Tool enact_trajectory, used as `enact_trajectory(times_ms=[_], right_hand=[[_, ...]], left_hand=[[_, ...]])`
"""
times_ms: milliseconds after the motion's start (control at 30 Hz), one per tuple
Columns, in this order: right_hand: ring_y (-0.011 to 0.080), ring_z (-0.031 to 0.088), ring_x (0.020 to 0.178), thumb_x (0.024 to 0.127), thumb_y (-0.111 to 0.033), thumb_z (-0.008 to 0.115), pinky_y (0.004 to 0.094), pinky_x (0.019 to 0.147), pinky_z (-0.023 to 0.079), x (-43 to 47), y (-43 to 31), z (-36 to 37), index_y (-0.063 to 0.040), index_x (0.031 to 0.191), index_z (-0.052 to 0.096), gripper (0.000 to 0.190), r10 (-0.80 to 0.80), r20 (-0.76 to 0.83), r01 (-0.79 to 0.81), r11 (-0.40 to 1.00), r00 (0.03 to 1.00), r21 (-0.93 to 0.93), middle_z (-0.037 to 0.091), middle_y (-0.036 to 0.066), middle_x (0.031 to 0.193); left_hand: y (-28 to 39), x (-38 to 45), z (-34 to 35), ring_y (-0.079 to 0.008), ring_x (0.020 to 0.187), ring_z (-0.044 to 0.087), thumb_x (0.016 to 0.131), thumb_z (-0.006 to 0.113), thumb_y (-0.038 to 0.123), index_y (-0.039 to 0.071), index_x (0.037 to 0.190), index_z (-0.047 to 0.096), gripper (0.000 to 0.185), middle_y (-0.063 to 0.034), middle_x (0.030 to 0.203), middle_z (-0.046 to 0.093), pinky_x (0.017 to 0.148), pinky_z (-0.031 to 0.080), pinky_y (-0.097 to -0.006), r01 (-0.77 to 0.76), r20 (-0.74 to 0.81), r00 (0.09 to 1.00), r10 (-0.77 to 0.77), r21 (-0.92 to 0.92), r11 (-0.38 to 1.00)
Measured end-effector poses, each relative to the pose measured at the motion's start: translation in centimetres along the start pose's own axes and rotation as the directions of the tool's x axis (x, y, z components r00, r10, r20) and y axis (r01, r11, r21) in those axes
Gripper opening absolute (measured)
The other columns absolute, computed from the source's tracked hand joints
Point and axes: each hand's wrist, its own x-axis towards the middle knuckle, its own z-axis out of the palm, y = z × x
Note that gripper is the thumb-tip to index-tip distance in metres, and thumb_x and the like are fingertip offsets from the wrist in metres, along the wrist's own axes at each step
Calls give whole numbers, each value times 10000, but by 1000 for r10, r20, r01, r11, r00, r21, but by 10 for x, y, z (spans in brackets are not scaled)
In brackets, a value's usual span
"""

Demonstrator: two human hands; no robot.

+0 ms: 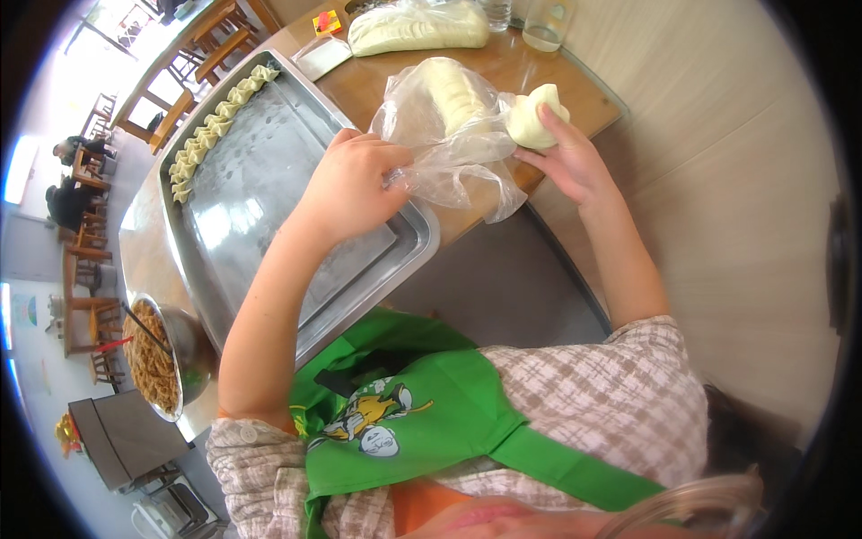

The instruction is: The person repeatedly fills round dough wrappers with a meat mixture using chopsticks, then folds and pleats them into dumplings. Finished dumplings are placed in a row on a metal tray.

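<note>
My left hand grips the gathered mouth of a clear plastic bag. Inside the bag lies a long stack of pale dough wrappers. Beyond the bag's right side, my right hand holds a smaller clump of pale wrappers between thumb and fingers. A large metal tray lies under my left forearm. Folded wontons stand in a row along its far left edge. Left of the tray, a metal bowl holds brown minced filling with a dark utensil in it.
Another bagged stack of wrappers lies at the back of the wooden table. Beside it stand a clear plastic container and a clear cup. A red and yellow packet lies farther left. Wooden benches and seated people are in the background.
</note>
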Motion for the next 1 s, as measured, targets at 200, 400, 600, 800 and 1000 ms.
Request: enact_trajectory(times_ms=[200,400,600,800,1000], right_hand=[[230,513,1246,941,-439,667,425,1022,445,-20,-8,-18,-96,1391,438,611,-211,-188,231,969,959,89,534,75,1351],[252,533,1210,983,-513,557,387,947,485,-51,-20,-19,-83,1356,445,580,-269,-267,327,923,925,201,527,103,1329],[279,585,1150,989,-539,521,360,892,531,-69,-18,5,-46,1350,454,614,-191,-175,231,943,966,242,555,131,1286],[300,575,1172,985,-535,531,377,924,511,-57,-19,45,-55,1354,462,610,-104,70,79,950,992,301,557,130,1305],[334,500,1275,984,-550,516,458,1006,455,-48,0,95,-98,1436,410,648,48,349,-126,971,936,203,480,121,1434]], left_hand=[[13,40,-6,-226,1003,633,965,568,411,67,1186,665,421,-176,1015,686,1015,404,-397,444,298,889,-346,-386,808],[-16,102,65,-262,1193,597,1017,468,442,94,1366,553,500,-177,1275,626,1060,410,-370,-37,-441,877,-192,-460,887],[-46,93,68,-277,1071,670,919,576,260,71,1049,726,274,-125,1199,671,903,517,-430,74,194,962,-194,498,864],[-21,83,52,-334,1054,641,866,647,267,16,1089,677,338,-155,1168,656,900,517,-422,-61,288,958,-17,261,963],[20,-57,3,-311,1186,581,837,699,202,11,1217,612,434,-135,1242,619,1030,453,-435,-13,-290,954,80,227,974]])
